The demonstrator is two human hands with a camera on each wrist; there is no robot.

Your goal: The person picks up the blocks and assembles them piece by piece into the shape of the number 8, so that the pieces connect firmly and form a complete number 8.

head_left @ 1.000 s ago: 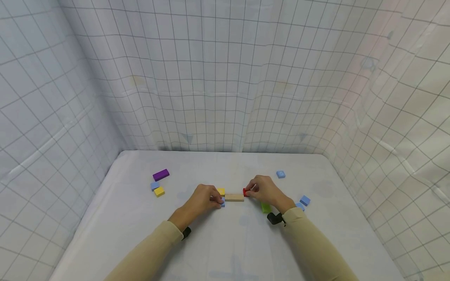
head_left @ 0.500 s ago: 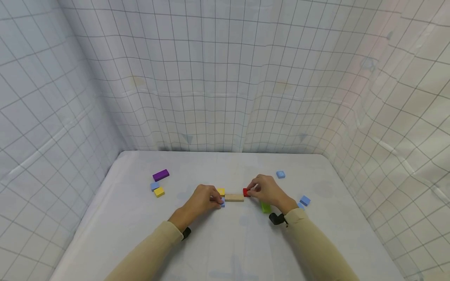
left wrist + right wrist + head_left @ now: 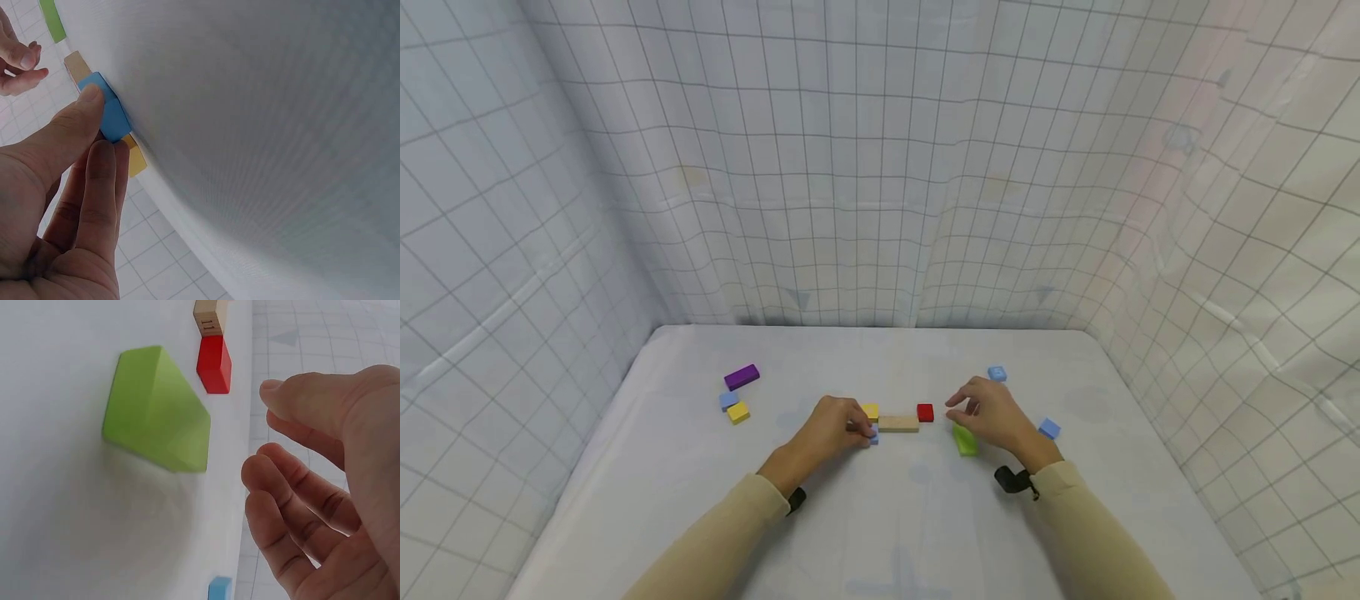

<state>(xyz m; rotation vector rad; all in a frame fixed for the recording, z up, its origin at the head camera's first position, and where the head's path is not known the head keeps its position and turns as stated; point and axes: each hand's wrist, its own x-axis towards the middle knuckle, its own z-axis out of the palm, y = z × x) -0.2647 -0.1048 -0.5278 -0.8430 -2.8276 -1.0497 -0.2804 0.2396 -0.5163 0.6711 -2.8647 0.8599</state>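
My left hand (image 3: 831,429) pinches a small blue block (image 3: 111,111) between thumb and fingers. Just behind that block sits a yellow block (image 3: 870,412), and to its right a plain wooden block (image 3: 898,424) lies lengthwise. At the wooden block's right end, toward the back, is a red block (image 3: 925,412). My right hand (image 3: 996,415) is off to the right of the red block, thumb and fingers spread apart with nothing between them. Close below its fingers lies a green block (image 3: 156,412), seen large in the right wrist view.
On the left of the table (image 3: 700,517) lie a purple block (image 3: 742,377), a blue block (image 3: 728,401) and a yellow block (image 3: 738,412). A light-blue block (image 3: 997,373) sits at the back right, another blue block (image 3: 1049,428) beyond the right wrist. Gridded curtains (image 3: 865,167) enclose the table.
My right hand has let go of the red block and moved right, leaving the red block in full view on the table. My left hand has stayed on its blue block.
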